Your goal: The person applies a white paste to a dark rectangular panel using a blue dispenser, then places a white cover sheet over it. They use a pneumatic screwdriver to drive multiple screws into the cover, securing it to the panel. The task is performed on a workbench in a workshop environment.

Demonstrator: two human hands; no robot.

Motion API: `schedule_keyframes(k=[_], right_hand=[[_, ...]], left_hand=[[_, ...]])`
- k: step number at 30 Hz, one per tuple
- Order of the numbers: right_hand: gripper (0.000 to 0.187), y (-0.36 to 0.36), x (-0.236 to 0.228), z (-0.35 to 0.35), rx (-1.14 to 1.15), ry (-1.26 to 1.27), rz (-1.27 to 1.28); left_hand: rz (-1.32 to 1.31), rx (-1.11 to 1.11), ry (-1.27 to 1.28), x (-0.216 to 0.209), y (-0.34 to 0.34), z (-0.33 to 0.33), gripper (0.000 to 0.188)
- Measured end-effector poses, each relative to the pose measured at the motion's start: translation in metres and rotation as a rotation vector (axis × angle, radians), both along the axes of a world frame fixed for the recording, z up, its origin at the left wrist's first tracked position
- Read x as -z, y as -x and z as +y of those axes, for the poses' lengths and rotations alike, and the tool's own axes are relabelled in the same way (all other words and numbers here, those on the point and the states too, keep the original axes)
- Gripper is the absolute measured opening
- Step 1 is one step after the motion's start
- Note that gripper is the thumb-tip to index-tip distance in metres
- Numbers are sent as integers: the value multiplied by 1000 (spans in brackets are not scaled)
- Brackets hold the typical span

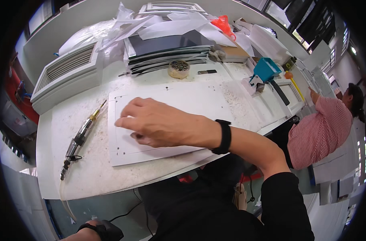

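Observation:
My right hand [148, 122], with a black band on its wrist, is over the left part of a flat white panel [179, 94]. Its fingers are bent and apart, and nothing shows between them. Small dark screws or holes mark the panel near its corners and edges. Left of the panel lies a slim metal power screwdriver [80, 138], its tip toward the back and a hose running off the table's front edge. Down at the lower left, beside the table's front, is my left hand [93, 223]; its fingers are hidden, and a black strap crosses the wrist.
A round tin [179, 69] of small dark pieces stands behind the panel, before stacked dark-topped sheets [171, 42]. White louvred frames [68, 72] stand at left. A teal holder [266, 69] is at right. Beyond it, a person in a striped shirt [321, 128] works.

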State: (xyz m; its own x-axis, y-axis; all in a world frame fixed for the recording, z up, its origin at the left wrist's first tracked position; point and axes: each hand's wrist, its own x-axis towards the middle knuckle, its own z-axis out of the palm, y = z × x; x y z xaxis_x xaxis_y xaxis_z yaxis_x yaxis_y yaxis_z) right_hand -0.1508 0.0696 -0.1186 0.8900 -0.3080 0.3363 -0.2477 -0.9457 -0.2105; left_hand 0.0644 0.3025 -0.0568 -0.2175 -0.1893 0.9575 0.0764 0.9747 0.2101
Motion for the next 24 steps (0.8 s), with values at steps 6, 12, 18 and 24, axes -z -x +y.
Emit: schedule_keyframes(k=[6,12,18,24], right_hand=[[42,192,26,9,847,-76,-120],[47,223,69,31,1081,-204,-159],[47,215,72,44,1127,-259,-278],[46,236,64,124,1188,-541,-481]], left_hand=[[-425,-947,-736,88,23,-68,57],[-685,-1092,-775,142,15,-110,64],[-540,-1063,-894,135,21,-113,63],[-427,-1077,-921,136,32,-73,59]])
